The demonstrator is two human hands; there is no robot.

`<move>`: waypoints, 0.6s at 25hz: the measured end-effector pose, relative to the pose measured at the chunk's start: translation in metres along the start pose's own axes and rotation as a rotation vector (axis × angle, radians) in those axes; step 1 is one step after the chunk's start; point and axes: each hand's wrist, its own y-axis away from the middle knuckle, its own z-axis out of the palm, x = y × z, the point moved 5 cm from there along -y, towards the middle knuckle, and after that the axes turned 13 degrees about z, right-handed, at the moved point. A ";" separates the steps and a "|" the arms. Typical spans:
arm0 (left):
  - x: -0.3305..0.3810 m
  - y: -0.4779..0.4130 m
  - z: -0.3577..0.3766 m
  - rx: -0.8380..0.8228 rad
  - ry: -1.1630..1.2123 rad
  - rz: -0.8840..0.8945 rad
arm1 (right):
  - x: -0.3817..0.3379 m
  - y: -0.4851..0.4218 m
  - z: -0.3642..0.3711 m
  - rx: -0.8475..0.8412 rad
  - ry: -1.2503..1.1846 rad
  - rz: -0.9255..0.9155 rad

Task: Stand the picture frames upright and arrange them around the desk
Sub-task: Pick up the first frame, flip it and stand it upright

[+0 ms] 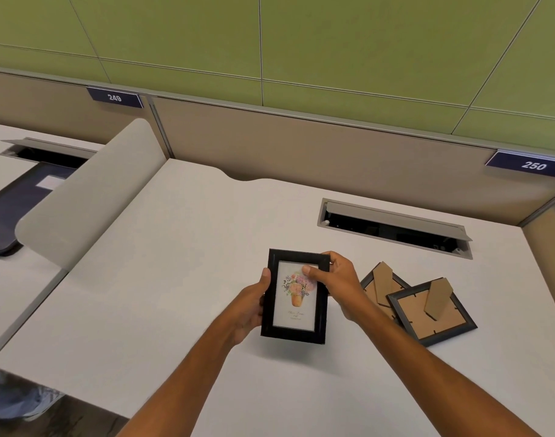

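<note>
A black picture frame [293, 313] with a flower-pot print is held above the white desk [175, 279], its front facing me. My left hand [251, 307] grips its left edge. My right hand [336, 279] holds its upper right corner, thumb on the glass. To the right, two more frames lie face down on the desk, brown backs and stands up: one grey-edged frame [434, 310] overlaps the other [380, 285], which my right wrist partly hides.
An open cable hatch [393, 228] is sunk into the desk behind the frames. A curved grey divider [90, 197] separates the neighbouring desk on the left, where a dark flat case [11, 209] lies. A beige partition with number plates 249 and 250 backs the desk.
</note>
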 end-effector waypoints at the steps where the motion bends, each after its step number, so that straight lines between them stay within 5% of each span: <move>1: 0.000 -0.002 -0.003 0.009 0.004 0.003 | -0.002 -0.002 0.002 -0.003 0.017 -0.001; 15: 0.017 -0.050 -0.043 -0.021 0.021 0.100 | -0.029 -0.040 0.038 -0.018 0.085 -0.031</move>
